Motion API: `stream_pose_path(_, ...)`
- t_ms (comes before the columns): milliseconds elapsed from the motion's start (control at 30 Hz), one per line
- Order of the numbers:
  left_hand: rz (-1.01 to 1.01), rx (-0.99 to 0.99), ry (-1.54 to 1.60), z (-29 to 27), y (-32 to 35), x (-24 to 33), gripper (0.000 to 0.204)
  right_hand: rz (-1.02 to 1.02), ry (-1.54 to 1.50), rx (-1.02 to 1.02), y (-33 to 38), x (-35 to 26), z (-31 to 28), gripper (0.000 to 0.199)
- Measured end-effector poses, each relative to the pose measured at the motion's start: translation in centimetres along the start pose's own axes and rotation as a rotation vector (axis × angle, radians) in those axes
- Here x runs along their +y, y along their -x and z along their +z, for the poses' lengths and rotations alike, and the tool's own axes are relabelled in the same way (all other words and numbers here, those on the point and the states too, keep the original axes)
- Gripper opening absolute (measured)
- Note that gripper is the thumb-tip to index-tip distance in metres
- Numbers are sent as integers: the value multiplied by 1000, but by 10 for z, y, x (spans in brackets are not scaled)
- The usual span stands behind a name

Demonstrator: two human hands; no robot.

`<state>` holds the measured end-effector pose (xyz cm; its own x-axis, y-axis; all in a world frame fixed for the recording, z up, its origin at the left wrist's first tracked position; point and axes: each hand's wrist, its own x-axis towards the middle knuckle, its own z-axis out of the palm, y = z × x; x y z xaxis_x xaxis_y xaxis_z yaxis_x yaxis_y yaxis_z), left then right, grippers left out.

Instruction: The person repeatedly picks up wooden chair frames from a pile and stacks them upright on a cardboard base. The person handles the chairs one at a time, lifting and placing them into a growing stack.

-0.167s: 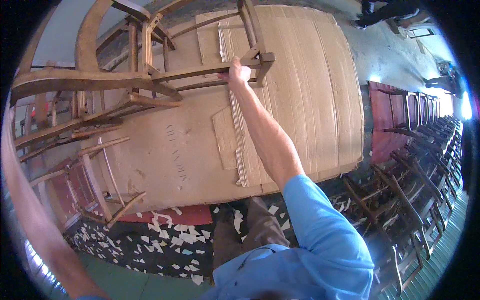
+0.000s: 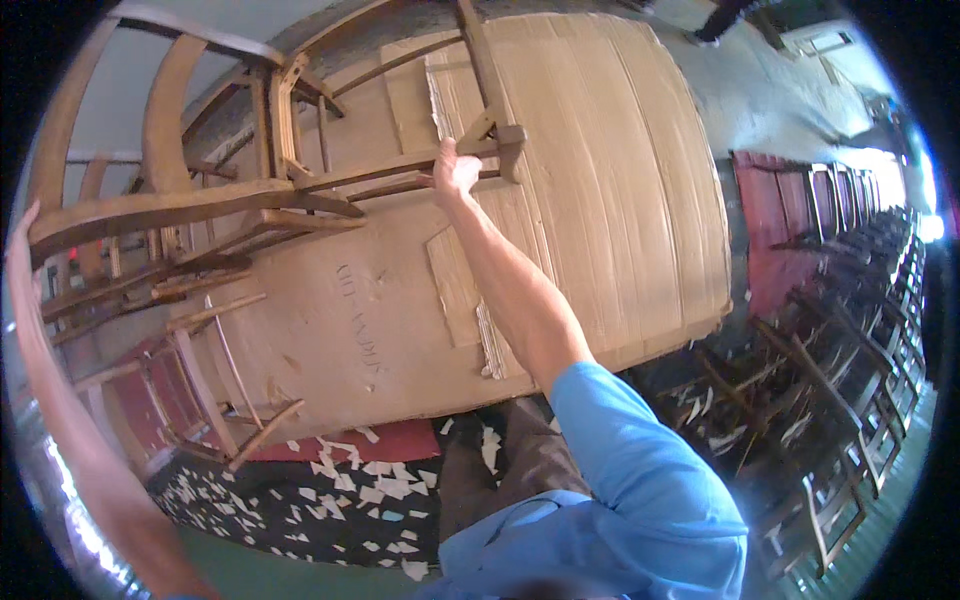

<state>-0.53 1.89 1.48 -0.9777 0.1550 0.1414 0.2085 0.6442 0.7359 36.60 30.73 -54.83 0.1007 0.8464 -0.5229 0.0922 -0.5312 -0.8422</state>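
A bare wooden chair frame [image 2: 165,207], with no seat panel, lies on its side at the far left above the cardboard. My right hand [image 2: 456,176] is closed around its rail, close to a corner block and the end of a leg; the thumb lies on top and the fingers go underneath. At the left rim of the picture my left hand [image 2: 24,240] is at the end of the chair's back, its fingers bent against the wood and partly hidden. Below the chair is a large flattened sheet of brown cardboard [image 2: 610,200].
More wooden chair frames [image 2: 225,385] stand at the left, beside and under the held one. Long rows of chair frames [image 2: 840,370] line the right side. White scraps [image 2: 370,490] litter the dark floor covering near my legs. At the top right, a person's leg [image 2: 722,20] shows.
The chair frame has shifted a little left and toward me, with my right hand still on its rail. At the left rim, more of my left hand now shows against the chair's back.
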Motion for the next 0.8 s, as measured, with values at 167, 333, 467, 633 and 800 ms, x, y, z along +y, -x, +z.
stream_pose_path(167,114,-38,-17,-1,-57,-23,61,105,-11,-449,-7,-34,-81,70)
stream_pose_path(333,301,2,-11,7,-55,-36,83,-118,470,-462,81,13,-244,44)
stream_pose_path(467,320,87,61,14,2,-25,88,-223,1060,-398,197,93,-497,59)
stream_pose_path(633,682,118,490,52,101,-39,71,253,1258,-269,381,204,-828,60)
stream_pose_path(800,293,-701,313,155,331,-216,75,314,690,306,577,280,-948,51)
